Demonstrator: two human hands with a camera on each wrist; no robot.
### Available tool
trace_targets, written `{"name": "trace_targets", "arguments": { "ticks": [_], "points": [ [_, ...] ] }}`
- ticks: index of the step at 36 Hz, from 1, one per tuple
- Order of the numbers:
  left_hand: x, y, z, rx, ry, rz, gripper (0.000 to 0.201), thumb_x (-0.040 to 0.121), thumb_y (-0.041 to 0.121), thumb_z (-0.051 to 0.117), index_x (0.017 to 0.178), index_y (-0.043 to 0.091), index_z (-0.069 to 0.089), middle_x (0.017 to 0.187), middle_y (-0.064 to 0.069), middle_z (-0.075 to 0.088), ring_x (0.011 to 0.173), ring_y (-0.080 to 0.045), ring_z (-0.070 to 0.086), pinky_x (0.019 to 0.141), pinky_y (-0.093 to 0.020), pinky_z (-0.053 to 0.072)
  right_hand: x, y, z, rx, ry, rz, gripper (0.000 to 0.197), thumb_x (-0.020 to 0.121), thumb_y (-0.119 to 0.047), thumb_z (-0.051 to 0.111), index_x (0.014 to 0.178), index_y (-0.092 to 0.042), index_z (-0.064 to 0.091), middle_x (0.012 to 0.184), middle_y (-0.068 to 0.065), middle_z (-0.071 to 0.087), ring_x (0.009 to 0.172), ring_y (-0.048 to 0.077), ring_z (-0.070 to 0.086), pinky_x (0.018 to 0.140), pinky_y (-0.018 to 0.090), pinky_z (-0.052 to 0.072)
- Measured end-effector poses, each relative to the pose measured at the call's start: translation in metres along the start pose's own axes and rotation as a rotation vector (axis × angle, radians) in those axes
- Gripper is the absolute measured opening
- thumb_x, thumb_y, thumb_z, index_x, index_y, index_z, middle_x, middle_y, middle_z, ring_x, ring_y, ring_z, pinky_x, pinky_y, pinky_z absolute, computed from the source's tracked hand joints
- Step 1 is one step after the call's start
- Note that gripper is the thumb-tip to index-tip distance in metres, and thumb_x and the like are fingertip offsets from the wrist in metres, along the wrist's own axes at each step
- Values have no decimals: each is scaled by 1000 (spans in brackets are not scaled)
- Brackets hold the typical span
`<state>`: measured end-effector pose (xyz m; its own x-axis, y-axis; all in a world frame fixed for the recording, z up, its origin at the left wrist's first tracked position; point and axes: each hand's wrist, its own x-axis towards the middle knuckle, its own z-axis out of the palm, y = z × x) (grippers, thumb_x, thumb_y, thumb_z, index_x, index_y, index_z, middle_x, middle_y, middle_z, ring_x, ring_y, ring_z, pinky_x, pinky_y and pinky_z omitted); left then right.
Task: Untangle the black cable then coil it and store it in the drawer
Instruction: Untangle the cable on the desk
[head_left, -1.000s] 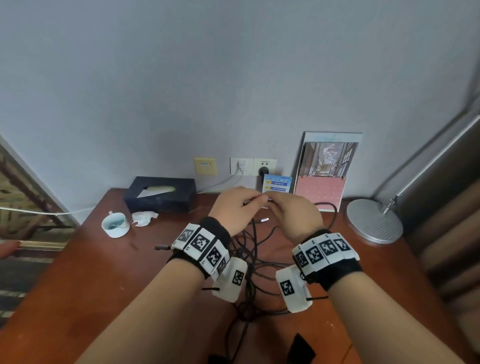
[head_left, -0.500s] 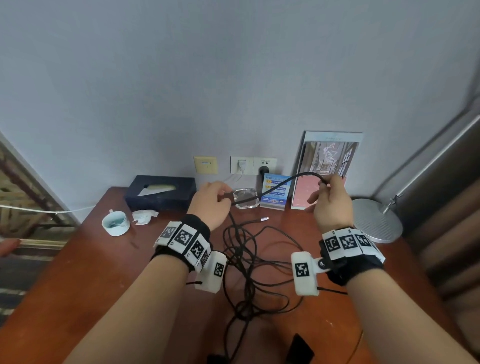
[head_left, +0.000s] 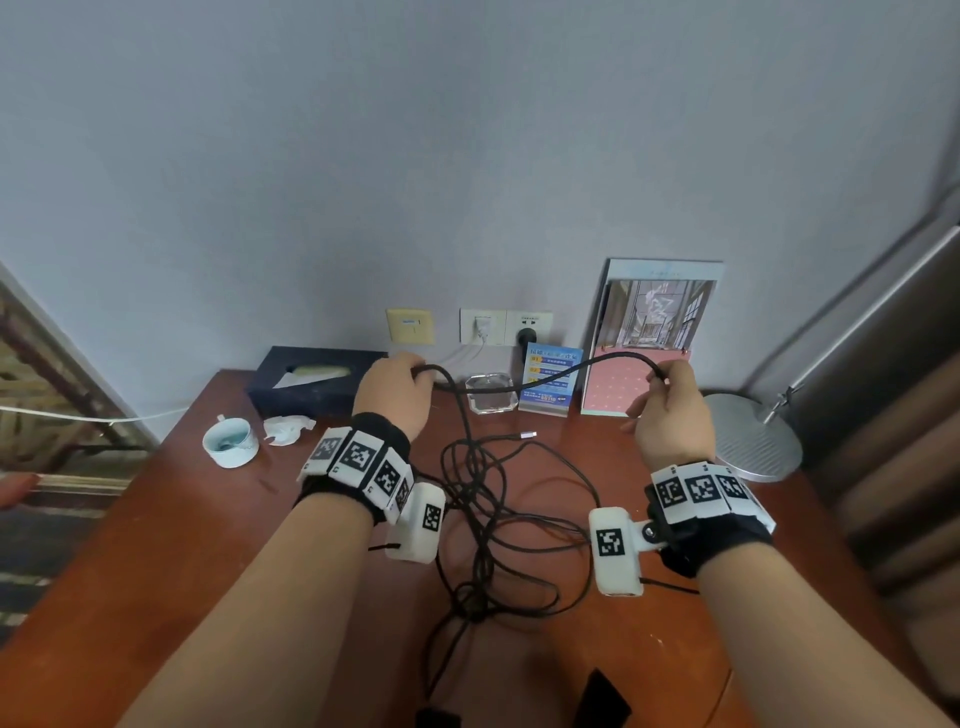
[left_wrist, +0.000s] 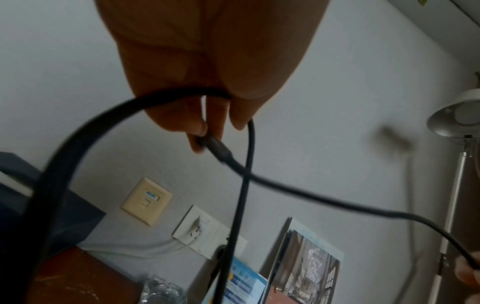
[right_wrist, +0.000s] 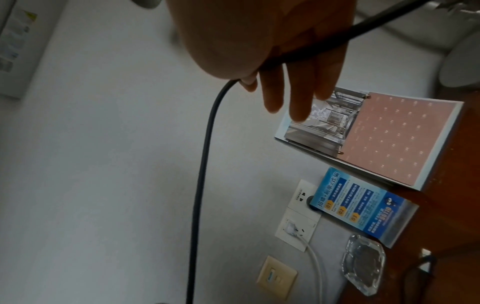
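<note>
The black cable (head_left: 474, 603) lies as a loose tangle on the brown desk (head_left: 156, 571), between my forearms. Its silver plug (head_left: 527, 434) rests on the desk behind the tangle. One stretch is lifted off the desk and spans between my hands. My left hand (head_left: 410, 374) pinches the cable (left_wrist: 246, 174) near one end, with a loop curving round under the fingers. My right hand (head_left: 665, 379) pinches the cable (right_wrist: 205, 144) between thumb and forefinger, the other fingers loosely extended. No drawer is in view.
Along the wall stand a dark tissue box (head_left: 317, 382), a glass ashtray (head_left: 491, 392), a blue card (head_left: 550, 405) and a calendar (head_left: 649, 338). A cup (head_left: 230, 441) and crumpled tissue (head_left: 285, 428) sit left. A lamp base (head_left: 753, 441) is right.
My hands were together at the middle of the desk; they have moved apart, left and right, drawing a stretch of cable out between them.
</note>
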<state>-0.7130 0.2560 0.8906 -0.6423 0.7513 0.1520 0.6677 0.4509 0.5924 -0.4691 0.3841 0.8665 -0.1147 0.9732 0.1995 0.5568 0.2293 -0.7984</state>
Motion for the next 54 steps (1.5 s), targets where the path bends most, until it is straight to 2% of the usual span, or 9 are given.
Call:
{"name": "trace_targets", "arguments": {
  "ticks": [7, 14, 18, 25, 32, 42, 47, 51, 54],
  "points": [
    [3, -16, -5, -175, -82, -198, 35, 96, 19, 44, 81, -1, 68, 84, -15, 68, 82, -33, 62, 75, -37, 46, 2, 6, -8, 111, 59, 189, 16, 100, -20, 27, 104, -15, 41, 70, 8, 65, 50, 26, 65, 68, 38, 54],
    [6, -11, -11, -549, -135, -390, 38, 80, 1, 53, 46, 17, 58, 43, 3, 39, 42, -18, 33, 49, -29, 26, 7, 8, -12, 192, 124, 285, 14, 98, -12, 31, 108, -22, 35, 80, 2, 63, 47, 24, 65, 65, 44, 59],
    [-1, 8, -12, -823, -238, -425, 12, 85, 4, 54, 75, 7, 60, 45, 7, 29, 39, -10, 22, 38, -21, 19, 5, 4, -5, 198, 10, 217, 22, 98, -8, 35, 117, -19, 37, 95, 6, 62, 52, 28, 67, 69, 45, 58],
    [-17, 40, -14, -633, -189, 64, 29, 95, 22, 52, 72, 12, 68, 53, 19, 53, 52, 5, 45, 61, -23, 31, -3, 1, 12, 47, -151, 111, 27, 97, -6, 37, 123, -11, 40, 102, 4, 64, 56, 15, 66, 53, 24, 43],
    [-16, 54, -8, -858, -213, 66, 37, 102, 19, 43, 81, 19, 73, 56, 11, 34, 54, -8, 32, 55, -24, 28, -7, 2, 18, -221, -339, 25, 36, 92, -15, 51, 128, -11, 52, 132, 13, 51, 117, 28, 53, 100, 33, 38],
    [-24, 78, -14, -873, -159, 280, 50, 99, 8, 41, 65, 30, 69, 49, 23, 52, 60, 3, 47, 63, -17, 32, -26, -33, 23, 271, -746, -237, 28, 83, -2, 57, 100, -23, 62, 98, -1, 71, 98, 16, 65, 96, 34, 46],
    [-24, 75, -24, -870, -50, 239, 40, 95, 7, 47, 60, 18, 65, 49, 19, 52, 55, 3, 47, 60, -11, 33, -22, -40, 15, 391, -611, -151, 23, 98, -20, 47, 78, -14, 57, 46, -8, 52, 45, 9, 50, 61, 33, 48],
    [-16, 55, -24, -605, 19, 309, 33, 93, 24, 54, 62, 20, 63, 66, -6, 57, 67, -18, 50, 65, -20, 34, -16, -43, 2, 374, -453, -272, 19, 98, -13, 49, 81, -6, 56, 63, 2, 55, 58, 3, 46, 60, 18, 39],
    [-11, 45, -22, -432, 8, 354, 32, 98, 26, 52, 68, 27, 65, 55, 15, 50, 61, -5, 48, 60, -16, 32, -10, -40, -3, 309, -378, -367, 18, 96, -14, 53, 86, -4, 64, 83, 20, 61, 70, 17, 51, 69, 22, 40]
  ]
}}
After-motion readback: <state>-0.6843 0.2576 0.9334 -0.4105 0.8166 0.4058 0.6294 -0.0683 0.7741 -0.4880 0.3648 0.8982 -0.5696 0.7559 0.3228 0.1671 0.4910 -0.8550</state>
